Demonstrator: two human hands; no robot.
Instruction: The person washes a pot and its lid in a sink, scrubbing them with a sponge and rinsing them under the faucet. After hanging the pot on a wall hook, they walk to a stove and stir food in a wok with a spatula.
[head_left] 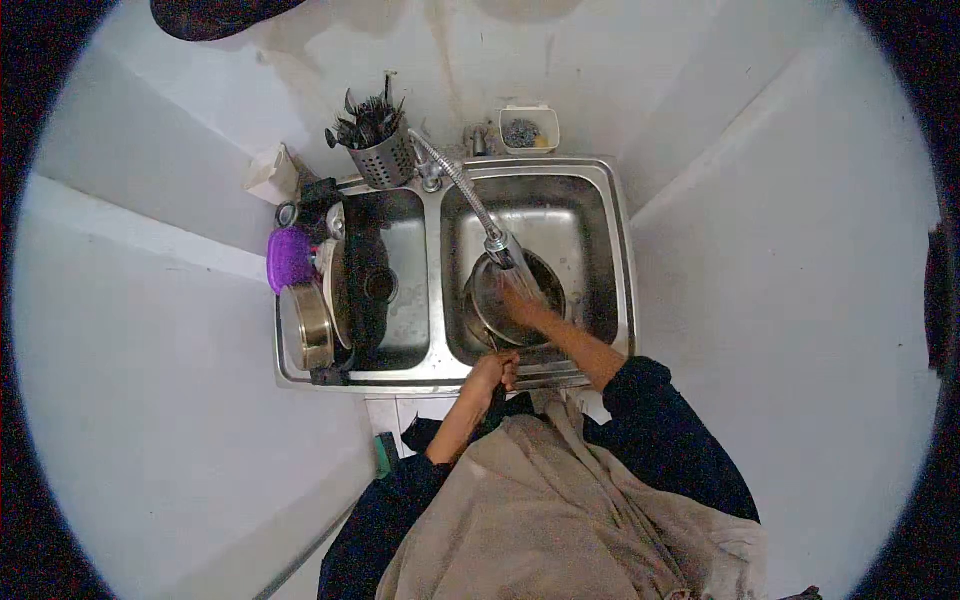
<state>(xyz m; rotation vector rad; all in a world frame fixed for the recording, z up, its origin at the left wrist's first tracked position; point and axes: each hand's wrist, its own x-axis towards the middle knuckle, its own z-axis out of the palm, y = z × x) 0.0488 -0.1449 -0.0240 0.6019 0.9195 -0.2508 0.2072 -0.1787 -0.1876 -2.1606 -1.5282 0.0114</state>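
A round metal pan [476,318] sits in the right basin of the steel sink. My left hand [494,370] is closed around the pan's handle at the sink's front edge. Over the pan's inside is my right hand [524,306], under the stream from the faucet [497,243]. Water and motion smear its fingers, so I cannot make out whether they hold anything. The flexible metal faucet neck [460,182] bends down from the back of the sink to just above that hand.
The left basin [405,325] adjoins the right one. Along its left side stand a purple container [289,260], a gold-toned pot [311,325] and other dishes. Behind are a perforated cutlery holder [384,162] full of utensils and a white tub [545,124] with a scouring pad. Walls enclose both sides.
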